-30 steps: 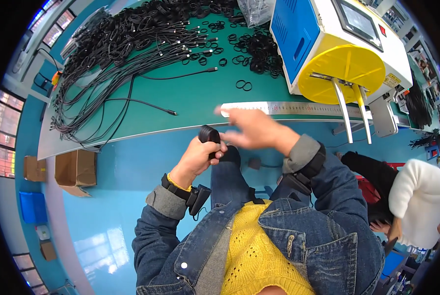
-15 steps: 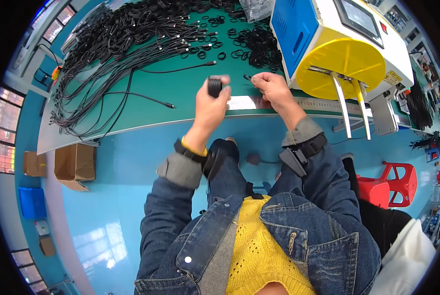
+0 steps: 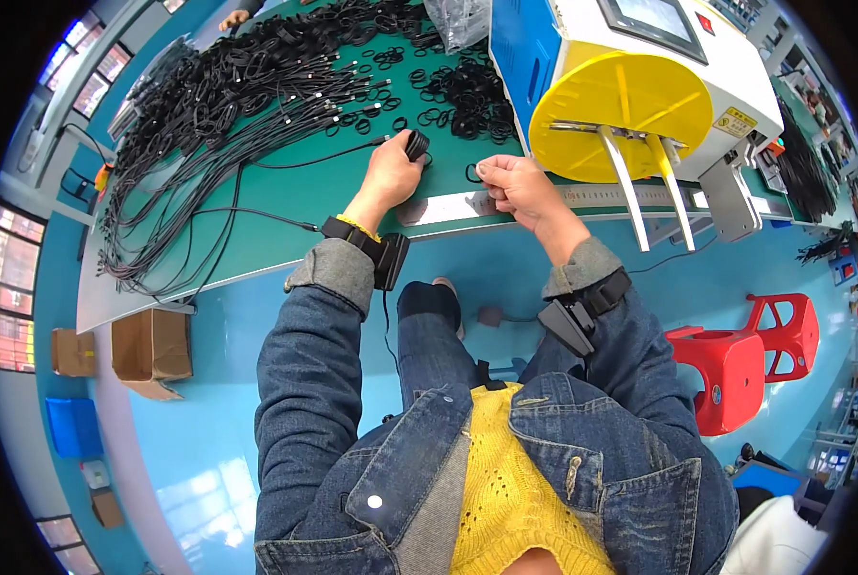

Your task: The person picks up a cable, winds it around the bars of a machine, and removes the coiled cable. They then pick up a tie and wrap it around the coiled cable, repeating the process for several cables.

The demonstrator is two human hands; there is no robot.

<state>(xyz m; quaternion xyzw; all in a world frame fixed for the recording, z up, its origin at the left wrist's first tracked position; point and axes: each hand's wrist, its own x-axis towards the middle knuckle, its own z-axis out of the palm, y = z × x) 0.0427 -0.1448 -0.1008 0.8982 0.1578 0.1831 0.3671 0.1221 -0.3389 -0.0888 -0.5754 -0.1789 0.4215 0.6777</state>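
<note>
Above the front of the green table (image 3: 300, 177), my left hand (image 3: 389, 177) is closed round a tight coil of black cable (image 3: 416, 145). Part of that coil is hidden by the hand. To its right, my right hand (image 3: 525, 195) pinches a small black ring (image 3: 471, 173) between thumb and fingertips. The ring stands apart from the coil. A steel ruler (image 3: 443, 208) lies along the table edge beneath both hands. Loose black cables (image 3: 223, 158) with plugs spread to the left, and more small black rings (image 3: 467, 96) lie in a pile beyond my hands.
A white and blue machine (image 3: 582, 57) with a yellow disc (image 3: 621, 115) and two protruding prongs (image 3: 624, 187) stands on the right. A heap of coiled cables (image 3: 285, 48) covers the far left. Another person's hand (image 3: 234, 19) shows there. Red stools (image 3: 726, 379) stand at right.
My left hand has moved a little left and away from me, turning the coil. The right hand has shifted slightly left and lower. The view has tilted, and another person's hand has appeared at far left.
</note>
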